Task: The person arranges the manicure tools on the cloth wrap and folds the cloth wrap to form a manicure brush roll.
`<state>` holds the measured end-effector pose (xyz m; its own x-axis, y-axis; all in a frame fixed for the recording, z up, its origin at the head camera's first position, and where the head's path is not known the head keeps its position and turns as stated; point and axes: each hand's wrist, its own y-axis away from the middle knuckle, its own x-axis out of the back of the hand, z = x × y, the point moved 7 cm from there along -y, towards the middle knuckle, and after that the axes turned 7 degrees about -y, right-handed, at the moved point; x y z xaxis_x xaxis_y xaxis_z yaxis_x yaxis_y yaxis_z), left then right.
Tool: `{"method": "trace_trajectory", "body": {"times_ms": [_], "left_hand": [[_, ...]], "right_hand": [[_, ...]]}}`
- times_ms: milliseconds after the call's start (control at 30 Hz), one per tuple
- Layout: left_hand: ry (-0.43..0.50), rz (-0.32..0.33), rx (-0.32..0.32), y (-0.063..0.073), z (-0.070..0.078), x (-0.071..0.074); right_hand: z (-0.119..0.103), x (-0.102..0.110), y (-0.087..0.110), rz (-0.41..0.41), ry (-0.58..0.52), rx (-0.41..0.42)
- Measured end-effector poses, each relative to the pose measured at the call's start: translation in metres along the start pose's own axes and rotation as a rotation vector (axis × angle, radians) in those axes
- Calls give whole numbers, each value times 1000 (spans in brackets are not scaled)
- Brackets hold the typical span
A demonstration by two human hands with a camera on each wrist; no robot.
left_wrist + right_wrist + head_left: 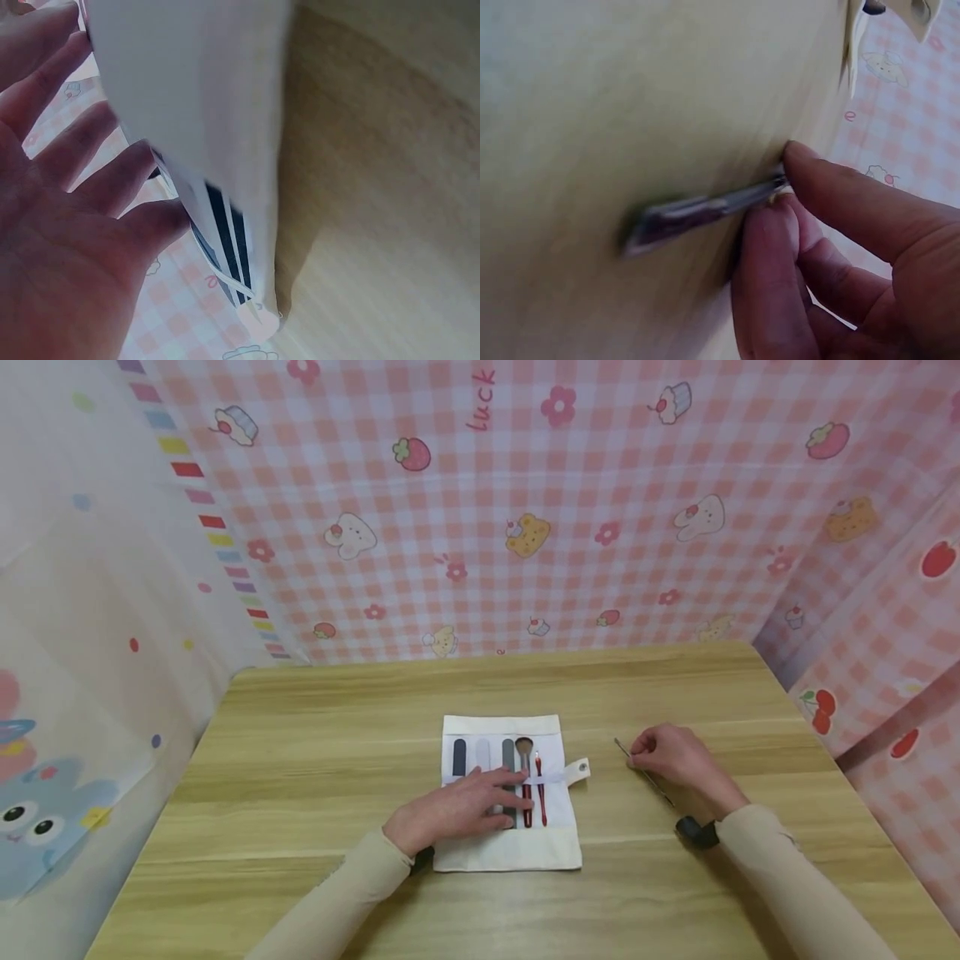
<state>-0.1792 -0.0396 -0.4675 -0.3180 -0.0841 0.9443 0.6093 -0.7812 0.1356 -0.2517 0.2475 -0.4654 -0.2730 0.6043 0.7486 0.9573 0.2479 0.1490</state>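
A white fabric tool roll lies unrolled on the table, with several slim nail tools under its elastic band. Across its lower middle rests my left hand, fingers spread and relaxed over the files. The roll holds a dark nail file, a pale file, a grey file, a brush with a red handle and a thin red cuticle trimmer. Right of the roll, my right hand pinches a metal cuticle pusher between thumb and fingertips, low over the wood.
A snap tab sticks out from the roll's right side. The wooden table meets a pink checked cloth at its back edge. Patterned cloth also hangs at both sides. A black wrist camera sits under the right wrist.
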Motion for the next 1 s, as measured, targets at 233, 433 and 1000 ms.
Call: {"method": "trace_trajectory", "body": {"times_ms": [233, 433, 1000], "left_hand": [[-11, -5, 11, 0, 0, 1], [-3, -6, 4, 1, 0, 0], [1, -2, 13, 2, -1, 0]], "right_hand": [[-1, -2, -1, -58, -9, -84], [0, -4, -3, -35, 9, -123], [-17, 6, -4, 79, -256, -16]]}}
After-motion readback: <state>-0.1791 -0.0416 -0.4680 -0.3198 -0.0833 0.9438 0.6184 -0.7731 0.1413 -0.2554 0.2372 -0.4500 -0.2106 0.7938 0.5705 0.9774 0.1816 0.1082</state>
